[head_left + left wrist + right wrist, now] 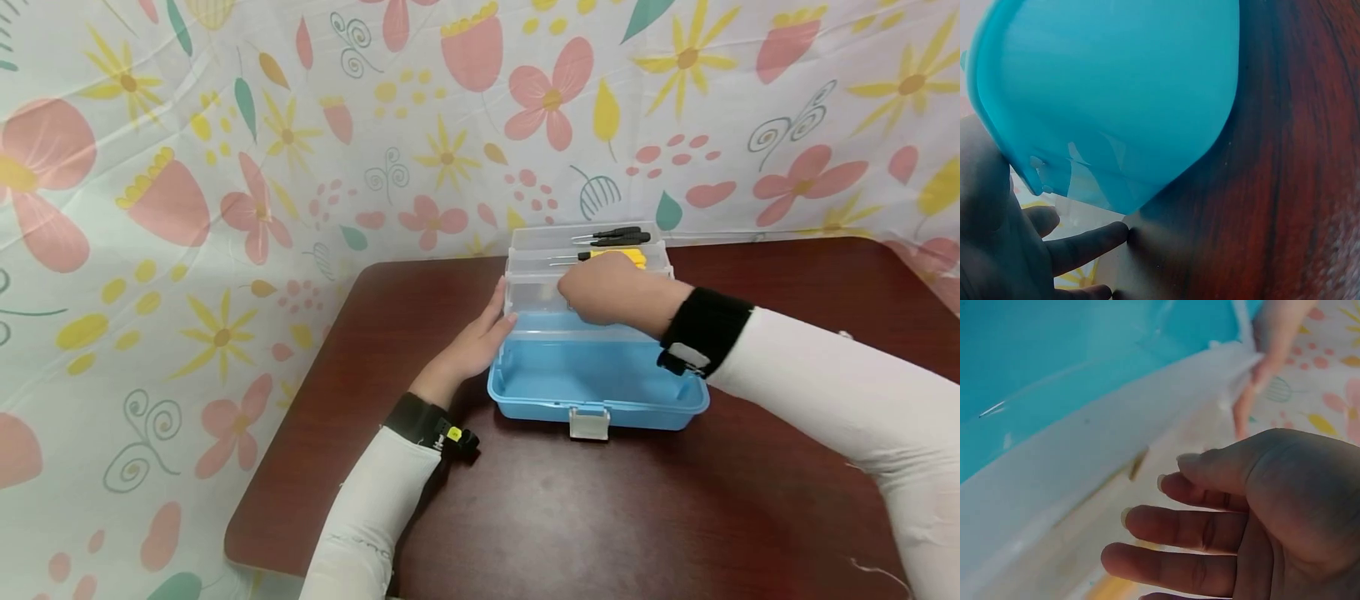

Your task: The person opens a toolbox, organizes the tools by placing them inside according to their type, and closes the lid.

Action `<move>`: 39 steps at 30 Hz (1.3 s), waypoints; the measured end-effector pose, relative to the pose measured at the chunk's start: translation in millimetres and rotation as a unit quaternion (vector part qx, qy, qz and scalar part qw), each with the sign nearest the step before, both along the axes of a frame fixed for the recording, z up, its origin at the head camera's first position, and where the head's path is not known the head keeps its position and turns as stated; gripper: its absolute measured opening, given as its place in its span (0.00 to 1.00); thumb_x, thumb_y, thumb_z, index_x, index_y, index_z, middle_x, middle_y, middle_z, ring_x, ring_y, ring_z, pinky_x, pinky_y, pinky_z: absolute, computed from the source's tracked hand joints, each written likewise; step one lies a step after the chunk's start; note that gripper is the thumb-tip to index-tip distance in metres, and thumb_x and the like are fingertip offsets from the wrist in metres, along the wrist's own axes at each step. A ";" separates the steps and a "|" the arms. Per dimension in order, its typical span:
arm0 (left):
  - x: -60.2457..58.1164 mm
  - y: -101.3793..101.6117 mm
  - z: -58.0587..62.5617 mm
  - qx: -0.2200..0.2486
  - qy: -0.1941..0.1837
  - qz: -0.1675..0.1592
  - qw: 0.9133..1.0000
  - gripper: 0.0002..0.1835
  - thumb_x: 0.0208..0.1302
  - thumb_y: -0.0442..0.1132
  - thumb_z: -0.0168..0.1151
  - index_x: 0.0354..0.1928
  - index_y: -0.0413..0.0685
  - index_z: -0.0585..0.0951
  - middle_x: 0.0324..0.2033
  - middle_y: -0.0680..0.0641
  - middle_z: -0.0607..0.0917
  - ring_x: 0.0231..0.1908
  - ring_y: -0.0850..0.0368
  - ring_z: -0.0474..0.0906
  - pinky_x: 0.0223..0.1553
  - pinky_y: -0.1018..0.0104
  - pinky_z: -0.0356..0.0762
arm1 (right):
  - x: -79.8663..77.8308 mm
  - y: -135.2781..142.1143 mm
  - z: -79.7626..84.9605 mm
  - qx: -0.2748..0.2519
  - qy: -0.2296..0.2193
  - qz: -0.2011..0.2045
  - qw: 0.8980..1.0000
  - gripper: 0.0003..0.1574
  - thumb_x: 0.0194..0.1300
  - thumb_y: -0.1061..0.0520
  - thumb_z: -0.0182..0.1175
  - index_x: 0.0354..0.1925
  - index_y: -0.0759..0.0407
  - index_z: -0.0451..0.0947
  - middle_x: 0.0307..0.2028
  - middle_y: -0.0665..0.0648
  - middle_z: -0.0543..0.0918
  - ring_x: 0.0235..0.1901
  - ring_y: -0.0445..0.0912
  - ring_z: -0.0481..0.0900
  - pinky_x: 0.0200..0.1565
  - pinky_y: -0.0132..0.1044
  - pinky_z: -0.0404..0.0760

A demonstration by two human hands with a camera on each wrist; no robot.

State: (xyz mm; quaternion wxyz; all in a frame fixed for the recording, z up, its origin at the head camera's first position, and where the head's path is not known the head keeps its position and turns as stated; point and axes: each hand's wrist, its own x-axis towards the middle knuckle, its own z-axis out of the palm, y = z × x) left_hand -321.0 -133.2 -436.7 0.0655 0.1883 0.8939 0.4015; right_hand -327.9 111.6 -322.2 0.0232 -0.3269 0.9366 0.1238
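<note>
Evidently the right hand [611, 287] works over the clear trays [531, 293]: thumb tip close against the index finger, other fingers [1172, 528] bent and slightly apart. A thin brownish sliver [1138, 465] shows just beyond the tips; whether they pinch it, cannot tell. Left hand [472, 343]: fingers straight, spread, along the left side, thumb at the rim; probably bracing the box against sliding.

Under the hands: toolbox [525, 411], folded out, near the table's back edge, right of the back-left corner. Rear tray holds 2 black-handled screwdrivers [621, 240]; next tier forward, yellow-handled screwdriver stock [633, 257], exact count hidden by the hand. Handles right, shafts left, lying lengthwise, presumably because long shallow compartments suit them so.

Materials: lower bin smooth blue plastic, rounded corners; trays thin, see-through; front latch [589, 425] pale, hanging down. Table [750, 517] dark red-brown, wood-grained, glossy, corners rounded. Black wrist straps [708, 329] over white sleeves [817, 383], fabric wrinkled. Beyond: floral cloth [360, 83], creased.
</note>
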 end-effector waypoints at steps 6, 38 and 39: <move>0.0 0.6 0.2 -0.003 -0.007 0.003 1.000 0.36 0.78 0.68 0.37 0.76 0.90 0.28 0.83 0.63 0.39 0.82 0.47 0.47 0.77 0.34 0.51 | 8.7 45.4 22.0 -0.050 -0.031 -0.030 0.998 0.09 0.73 0.53 0.58 0.42 0.54 0.82 0.30 0.54 0.83 0.29 0.49 0.77 0.32 0.44 0.77; -3.7 3.1 1.4 0.000 -0.001 0.002 1.000 0.37 0.78 0.69 0.36 0.76 0.89 0.29 0.82 0.67 0.37 0.83 0.50 0.44 0.78 0.34 0.48 | 27.0 286.8 -100.9 -0.234 -0.135 -0.233 0.934 0.17 0.69 0.48 0.65 0.34 0.61 0.85 0.26 0.51 0.82 0.25 0.47 0.71 0.28 0.41 0.68; -3.3 3.5 1.6 -0.001 -0.001 0.002 1.000 0.37 0.78 0.69 0.36 0.76 0.89 0.29 0.82 0.67 0.37 0.83 0.50 0.43 0.78 0.34 0.48 | 27.1 287.0 -101.9 -0.232 -0.135 -0.232 0.935 0.16 0.69 0.48 0.65 0.33 0.60 0.85 0.26 0.51 0.82 0.25 0.47 0.71 0.28 0.41 0.67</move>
